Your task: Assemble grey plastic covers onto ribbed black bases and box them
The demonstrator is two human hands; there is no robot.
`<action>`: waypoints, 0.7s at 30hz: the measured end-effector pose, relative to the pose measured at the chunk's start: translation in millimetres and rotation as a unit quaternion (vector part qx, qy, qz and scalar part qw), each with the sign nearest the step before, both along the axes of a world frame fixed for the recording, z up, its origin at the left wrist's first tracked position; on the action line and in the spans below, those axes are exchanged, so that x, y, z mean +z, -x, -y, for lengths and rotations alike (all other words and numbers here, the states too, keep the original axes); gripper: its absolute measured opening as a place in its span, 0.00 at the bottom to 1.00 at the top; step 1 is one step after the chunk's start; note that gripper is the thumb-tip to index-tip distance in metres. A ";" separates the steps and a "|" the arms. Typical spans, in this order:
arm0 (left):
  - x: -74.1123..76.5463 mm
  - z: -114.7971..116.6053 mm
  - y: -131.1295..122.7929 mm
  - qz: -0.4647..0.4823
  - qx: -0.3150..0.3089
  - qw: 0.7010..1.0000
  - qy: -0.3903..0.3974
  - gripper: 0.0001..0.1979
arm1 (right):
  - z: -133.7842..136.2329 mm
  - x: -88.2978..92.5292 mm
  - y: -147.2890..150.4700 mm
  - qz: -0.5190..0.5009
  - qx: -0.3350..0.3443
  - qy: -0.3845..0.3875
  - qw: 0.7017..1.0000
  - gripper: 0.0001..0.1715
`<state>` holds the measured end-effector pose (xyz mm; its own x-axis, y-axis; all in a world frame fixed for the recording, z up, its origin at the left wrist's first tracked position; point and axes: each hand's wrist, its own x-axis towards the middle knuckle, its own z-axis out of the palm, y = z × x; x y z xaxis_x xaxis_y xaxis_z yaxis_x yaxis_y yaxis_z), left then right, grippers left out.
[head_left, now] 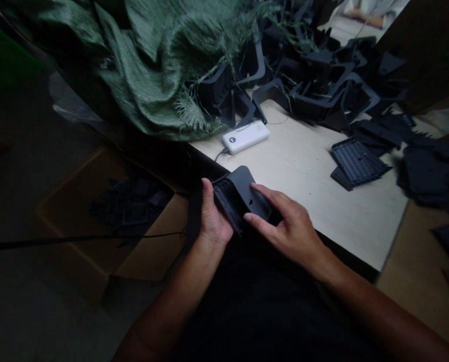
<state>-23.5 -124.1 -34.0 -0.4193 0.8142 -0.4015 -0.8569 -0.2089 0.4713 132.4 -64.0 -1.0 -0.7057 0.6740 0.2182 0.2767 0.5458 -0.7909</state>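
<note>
Black moulded plastic part held in both my hands at the near edge of the pale laminate table, ribbed underside showing on my left. My left hand closes round its edge, thumb up the side, apparently taking the weight. My right hand lies spread across the smooth face, fingertips pressing down, likely to steady the piece against the left. Held off the tabletop, it seems, which keeps both faces reachable.

Just beyond, a white power bank lies flat, cable attached. Farther on, a heap of similar black parts sits against a green woven sack. A slotted black panel lies apart at right. Below left, an open cardboard box holds dark pieces.
</note>
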 end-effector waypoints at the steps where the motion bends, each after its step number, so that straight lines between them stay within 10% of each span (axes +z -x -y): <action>1: 1.3 -0.9 -0.3 -0.008 0.005 1.000 0.007 0.39 | 4.3 -2.8 3.4 0.003 0.002 -0.006 1.000 0.36; 21: -5.9 -2.0 -3.3 -0.064 -0.015 0.998 0.019 0.36 | 18.3 -14.5 18.7 0.071 -0.008 -0.045 0.996 0.33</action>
